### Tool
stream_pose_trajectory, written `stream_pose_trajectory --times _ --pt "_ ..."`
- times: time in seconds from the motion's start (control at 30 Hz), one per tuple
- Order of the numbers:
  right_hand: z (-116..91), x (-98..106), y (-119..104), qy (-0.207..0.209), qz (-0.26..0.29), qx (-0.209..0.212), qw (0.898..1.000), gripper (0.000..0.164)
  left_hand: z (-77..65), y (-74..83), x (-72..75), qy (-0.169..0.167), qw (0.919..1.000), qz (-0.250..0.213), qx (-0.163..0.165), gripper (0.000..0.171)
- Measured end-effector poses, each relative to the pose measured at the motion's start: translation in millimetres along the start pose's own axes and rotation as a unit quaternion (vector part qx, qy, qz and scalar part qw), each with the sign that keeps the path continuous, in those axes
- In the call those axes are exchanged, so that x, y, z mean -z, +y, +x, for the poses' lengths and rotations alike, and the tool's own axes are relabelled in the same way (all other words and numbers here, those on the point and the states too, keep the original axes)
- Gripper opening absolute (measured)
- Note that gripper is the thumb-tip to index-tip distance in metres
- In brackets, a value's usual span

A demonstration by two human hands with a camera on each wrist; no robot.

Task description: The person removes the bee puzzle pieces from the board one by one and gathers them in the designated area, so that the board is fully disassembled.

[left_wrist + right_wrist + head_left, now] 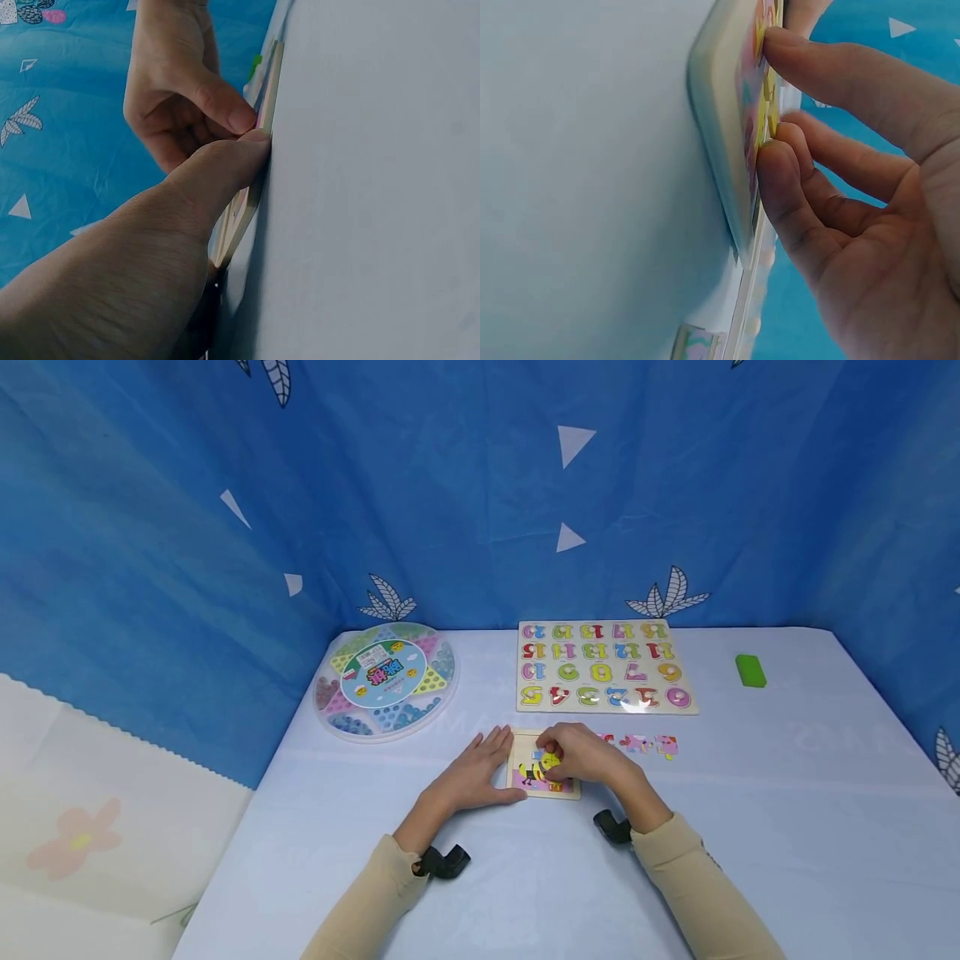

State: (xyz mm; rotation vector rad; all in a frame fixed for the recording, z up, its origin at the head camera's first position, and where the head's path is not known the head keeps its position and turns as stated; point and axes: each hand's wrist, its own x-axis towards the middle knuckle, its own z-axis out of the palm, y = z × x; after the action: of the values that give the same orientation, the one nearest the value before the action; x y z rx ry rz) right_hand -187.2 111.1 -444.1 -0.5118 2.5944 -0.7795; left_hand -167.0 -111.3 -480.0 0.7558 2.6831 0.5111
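A small square wooden jigsaw tray (528, 737) lies on the table with a yellow-and-black bee picture partly filling its recess. My left hand (474, 775) rests along the tray's left side, fingers spread and straight, the thumb pressing at the near edge. Over the picture, my right hand (588, 754) pinches a yellow jigsaw piece (772, 109) between thumb and curled fingers, right at the tray's surface. Part of the bee is hidden under that hand. Just right of the tray, several loose pink jigsaw pieces (636, 743) lie in a row, the nearest partly covered by the right hand.
Behind the tray lies a wooden number puzzle board (607, 708) with colourful digits. A round board game box (450, 693) with coloured beads sits at the back left. One green block (750, 671) lies at the back right. Blue curtains (480, 485) border the table's far side.
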Motion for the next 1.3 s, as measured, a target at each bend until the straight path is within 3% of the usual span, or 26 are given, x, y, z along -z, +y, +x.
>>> stream_pose_trajectory --times 1.3 --pt "-2.5 0.2 -5.4 0.016 -0.019 0.010 1.000 0.042 -0.8 0.1 1.0 0.005 0.9999 0.006 -0.007 0.099"
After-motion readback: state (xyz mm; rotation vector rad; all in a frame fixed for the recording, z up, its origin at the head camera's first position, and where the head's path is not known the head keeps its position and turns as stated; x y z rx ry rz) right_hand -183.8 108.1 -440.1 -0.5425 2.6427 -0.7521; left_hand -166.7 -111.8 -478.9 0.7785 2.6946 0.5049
